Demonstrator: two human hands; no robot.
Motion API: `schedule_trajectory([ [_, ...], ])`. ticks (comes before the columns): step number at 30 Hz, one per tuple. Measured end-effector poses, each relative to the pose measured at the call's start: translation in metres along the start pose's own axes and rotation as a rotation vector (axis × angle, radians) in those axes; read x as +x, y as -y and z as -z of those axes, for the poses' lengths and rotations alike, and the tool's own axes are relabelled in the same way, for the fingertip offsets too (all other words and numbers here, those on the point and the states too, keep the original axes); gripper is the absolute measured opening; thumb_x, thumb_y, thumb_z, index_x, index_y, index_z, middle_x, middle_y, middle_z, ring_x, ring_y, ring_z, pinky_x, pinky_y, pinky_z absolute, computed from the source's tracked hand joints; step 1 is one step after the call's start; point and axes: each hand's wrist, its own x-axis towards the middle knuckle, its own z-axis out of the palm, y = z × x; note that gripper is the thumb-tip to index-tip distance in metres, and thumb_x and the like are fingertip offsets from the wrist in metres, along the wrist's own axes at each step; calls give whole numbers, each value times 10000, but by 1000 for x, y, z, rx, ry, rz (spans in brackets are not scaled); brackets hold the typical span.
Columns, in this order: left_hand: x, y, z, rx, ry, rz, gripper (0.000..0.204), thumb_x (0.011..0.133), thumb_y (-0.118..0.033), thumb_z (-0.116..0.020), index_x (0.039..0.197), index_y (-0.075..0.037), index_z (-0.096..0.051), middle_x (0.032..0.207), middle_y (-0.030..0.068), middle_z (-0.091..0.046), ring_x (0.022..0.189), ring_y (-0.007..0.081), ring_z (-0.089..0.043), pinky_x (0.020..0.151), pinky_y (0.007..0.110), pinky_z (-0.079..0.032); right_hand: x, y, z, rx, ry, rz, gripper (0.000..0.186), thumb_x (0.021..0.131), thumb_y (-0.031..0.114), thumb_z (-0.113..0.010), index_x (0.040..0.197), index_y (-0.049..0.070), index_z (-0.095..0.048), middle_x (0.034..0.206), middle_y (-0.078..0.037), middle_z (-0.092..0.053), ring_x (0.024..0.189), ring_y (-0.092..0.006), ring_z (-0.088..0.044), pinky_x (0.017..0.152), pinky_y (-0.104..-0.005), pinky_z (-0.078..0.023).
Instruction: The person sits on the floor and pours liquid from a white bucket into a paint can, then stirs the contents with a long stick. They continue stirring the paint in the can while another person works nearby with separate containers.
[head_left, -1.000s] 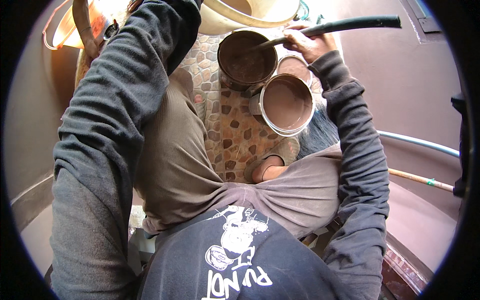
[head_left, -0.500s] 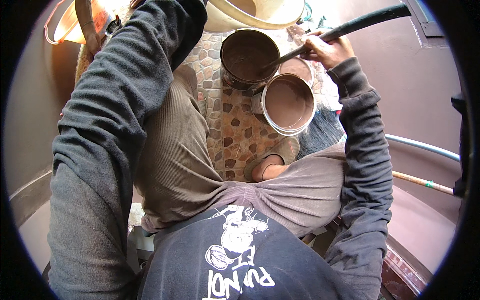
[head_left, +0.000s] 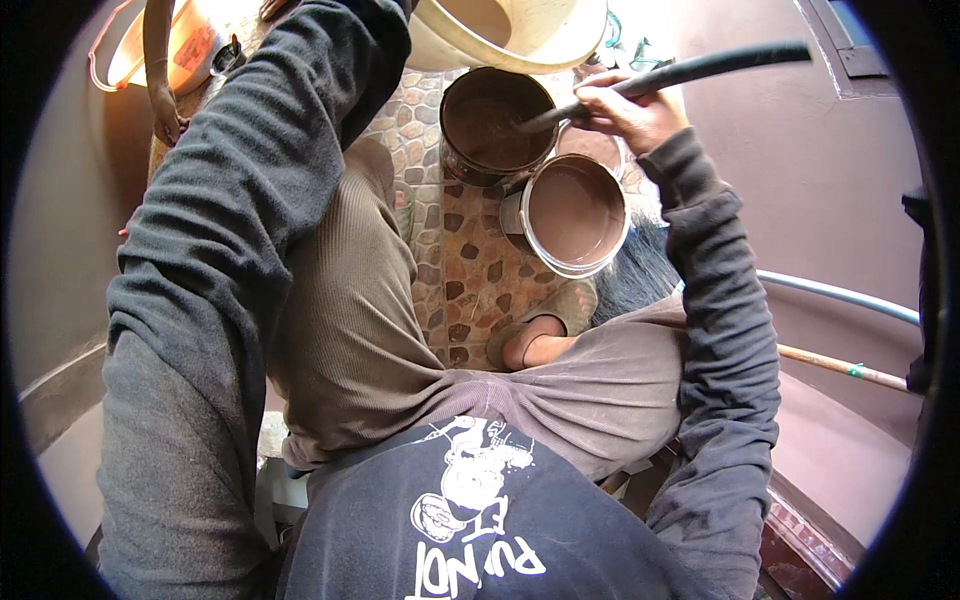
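Observation:
My right hand (head_left: 636,116) is closed round a long dark stick (head_left: 725,68) with a thick black upper part. The stick slants down leftward, and its lower end reaches into a dark bucket (head_left: 462,168) with brown liquid low inside. Just nearer stands a white-rimmed pail (head_left: 567,271) filled with smooth brown liquid. Behind the pail, a round brown-coated surface (head_left: 598,148) partly shows. My left arm (head_left: 215,225) stretches to the top edge beside a large cream tub (head_left: 555,50). My left hand lies outside the picture.
At the far left, another person's hand (head_left: 168,125) hangs near an orange bucket (head_left: 185,52). Dark bristly strands (head_left: 640,270) lie beside my foot on the stone-patterned floor (head_left: 470,255). A blue pole (head_left: 840,293) and a wooden pole (head_left: 840,367) lean at the right wall.
My right hand has shifted left and slightly nearer, bringing the stick to a flatter slant. Its lower end stays in the dark bucket. The other person's hand has moved slightly left and nearer.

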Motion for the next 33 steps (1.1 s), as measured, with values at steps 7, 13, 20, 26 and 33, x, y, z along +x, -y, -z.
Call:
schedule_trajectory([
  [7, 3, 11, -4, 31, 25, 125, 270, 781, -296, -601, 899, -60, -660, 857, 128, -653, 850, 232, -626, 761, 279, -467, -7, 3, 18, -344, -238, -8, 202, 853, 103, -623, 958, -68, -593, 854, -151, -637, 768, -192, -652, 666, -296, -574],
  [13, 11, 21, -7, 54, 42, 325, 271, 769, -301, -613, 876, -60, -671, 835, 129, -659, 834, 233, -631, 749, 277, -469, -15, -12, 12, 251, -121, -20, 186, 863, 100, -602, 973, -50, -582, 844, -133, -629, 768, -222, -648, 715, -329, -578],
  [20, -6, 7, 2, -186, -46, 630, 272, 755, -308, -627, 850, -59, -683, 809, 131, -665, 816, 235, -637, 736, 274, -471, -28, -4, 26, 188, -280, -49, 157, 820, 80, -623, 903, -53, -616, 743, -84, -600, 651, -144, -615, 629, -259, -567],
  [26, -21, -18, 6, -439, -300, 622, 237, 695, -268, -650, 719, -35, -686, 708, 132, -661, 749, 251, -646, 710, 319, -480, -36, 4, 30, 61, -310, 67, 175, 804, 92, -635, 877, -67, -639, 704, -89, -633, 633, -138, -631, 594, -245, -542],
  [33, -15, -19, -3, -399, -392, 555, 230, 685, -231, -615, 745, -16, -672, 739, 144, -666, 740, 269, -650, 715, 335, -486, -38, 15, 42, -33, -258, 21, 226, 887, 87, -568, 1022, -94, -558, 888, -166, -636, 794, -252, -664, 760, -330, -572],
])
